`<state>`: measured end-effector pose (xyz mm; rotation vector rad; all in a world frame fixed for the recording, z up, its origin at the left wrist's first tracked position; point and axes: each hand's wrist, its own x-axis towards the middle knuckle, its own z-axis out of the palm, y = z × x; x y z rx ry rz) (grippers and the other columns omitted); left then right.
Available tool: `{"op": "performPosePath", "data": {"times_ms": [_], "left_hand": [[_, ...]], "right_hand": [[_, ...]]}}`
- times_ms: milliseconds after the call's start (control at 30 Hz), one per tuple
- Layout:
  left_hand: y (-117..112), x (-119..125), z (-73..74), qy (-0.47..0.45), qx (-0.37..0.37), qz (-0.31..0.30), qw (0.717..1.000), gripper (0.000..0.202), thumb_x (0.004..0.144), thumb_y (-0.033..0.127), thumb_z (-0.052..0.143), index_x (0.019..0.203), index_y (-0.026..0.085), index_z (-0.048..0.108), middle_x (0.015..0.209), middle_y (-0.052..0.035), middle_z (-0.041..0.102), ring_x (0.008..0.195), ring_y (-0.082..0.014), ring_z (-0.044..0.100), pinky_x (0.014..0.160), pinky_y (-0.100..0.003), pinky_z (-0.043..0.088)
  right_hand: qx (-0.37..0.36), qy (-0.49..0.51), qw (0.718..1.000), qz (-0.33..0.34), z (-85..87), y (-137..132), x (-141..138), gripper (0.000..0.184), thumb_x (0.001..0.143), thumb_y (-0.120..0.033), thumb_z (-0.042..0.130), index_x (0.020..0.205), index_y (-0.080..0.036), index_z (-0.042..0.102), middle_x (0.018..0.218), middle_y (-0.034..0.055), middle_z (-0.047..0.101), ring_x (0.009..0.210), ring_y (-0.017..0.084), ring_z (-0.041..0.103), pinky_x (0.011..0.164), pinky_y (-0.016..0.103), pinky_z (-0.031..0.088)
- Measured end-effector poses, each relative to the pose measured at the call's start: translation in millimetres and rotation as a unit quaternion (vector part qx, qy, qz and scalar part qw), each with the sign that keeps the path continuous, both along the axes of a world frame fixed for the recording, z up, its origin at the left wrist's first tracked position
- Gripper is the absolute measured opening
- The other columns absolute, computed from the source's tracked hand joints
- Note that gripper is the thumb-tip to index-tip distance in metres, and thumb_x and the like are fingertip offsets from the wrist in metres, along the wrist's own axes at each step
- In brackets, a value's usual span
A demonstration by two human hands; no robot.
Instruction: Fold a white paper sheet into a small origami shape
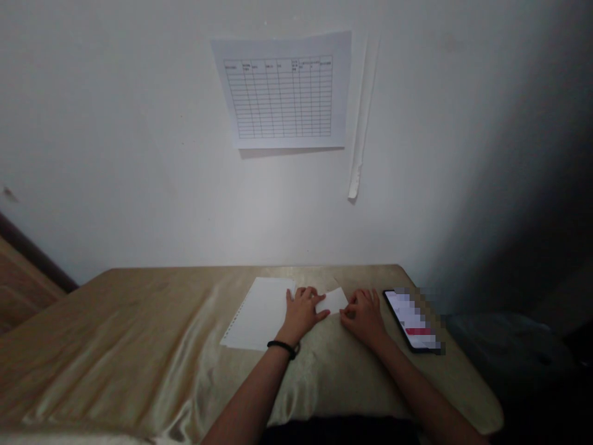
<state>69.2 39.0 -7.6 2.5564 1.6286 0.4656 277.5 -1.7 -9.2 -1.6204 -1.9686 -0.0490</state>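
Note:
A small white piece of paper (332, 301) lies on the cloth-covered table between my two hands. My left hand (303, 314), with a black band (281, 349) at the wrist, rests with fingers spread; its thumb and index finger touch the paper's left side. At the paper's right corner, the thumb and index finger of my right hand (365, 316) come together in a pinch. A larger white sheet (258, 312), with a row of punched holes down its left edge, lies under and beside my left hand, which covers part of its right side.
A phone (414, 321) with a lit, partly pixelated screen lies right of my right hand. Shiny gold cloth (152, 346) with folds covers the table. On the wall (162, 204) behind hang a printed table sheet (282, 93) and a narrow white strip (361, 117).

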Motion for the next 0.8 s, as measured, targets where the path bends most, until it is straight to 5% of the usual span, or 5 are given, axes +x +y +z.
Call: {"op": "performPosePath", "data": {"times_ms": [800], "left_hand": [[-1.4,0.5,0.9,-0.001,0.004,0.006,1.000,0.046,0.087,0.057,0.064,0.129,0.038,0.063,0.133,-0.0048,0.059,0.127,-0.0319,0.045,0.112,-0.071,0.019]], "right_hand": [[0.034,-0.040,0.998,-0.020,0.3,-0.9,23.7,0.012,0.080,-0.024,0.066,0.069,-0.024,0.072,0.092,0.0050,0.062,0.099,0.024,0.054,0.116,0.056,0.020]]}}
